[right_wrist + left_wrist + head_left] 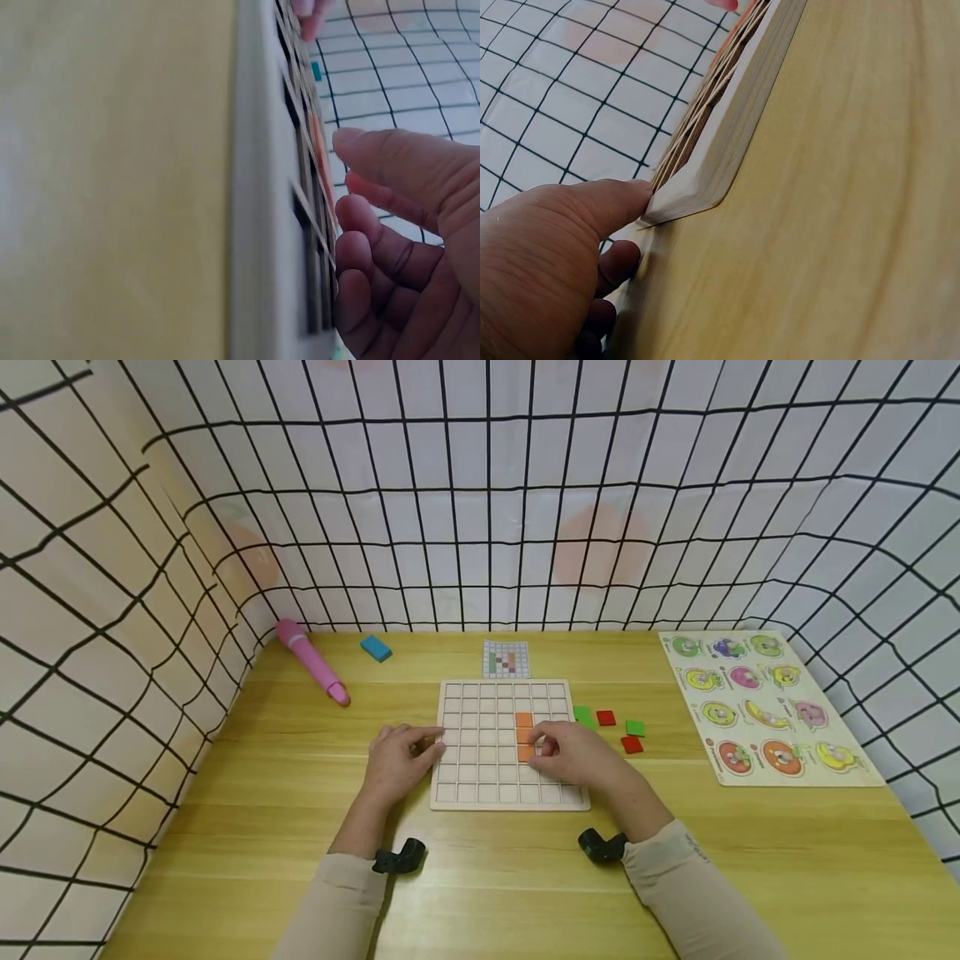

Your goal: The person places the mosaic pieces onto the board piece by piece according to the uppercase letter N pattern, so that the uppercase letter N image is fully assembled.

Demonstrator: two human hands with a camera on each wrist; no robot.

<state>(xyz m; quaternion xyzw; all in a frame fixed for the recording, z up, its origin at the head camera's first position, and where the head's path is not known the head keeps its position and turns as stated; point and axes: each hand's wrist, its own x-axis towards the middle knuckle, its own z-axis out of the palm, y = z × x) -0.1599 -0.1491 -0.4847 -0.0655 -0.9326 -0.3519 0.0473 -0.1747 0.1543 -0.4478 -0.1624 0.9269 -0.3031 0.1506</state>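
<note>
A pale wooden grid board (477, 752) lies flat on the table before me. Orange square tiles (523, 720) form a short column in its right half. My left hand (397, 764) touches the board's left edge with thumb and index finger; in the left wrist view the thumb tip (641, 193) meets the board near a corner. Over the board's right side, my right hand (573, 752) has thumb and index fingertips beside the lower orange tiles. The right wrist view shows its thumb (375, 146) apart from loosely bent fingers, no piece visible between them.
Green tiles (635, 727) and red tiles (606, 717) lie right of the board. Behind it is a small printed pattern card (506, 660). A pink pen-shaped object (313, 662) and a blue block (376, 648) lie at back left, a fruit picture board (765, 710) at right.
</note>
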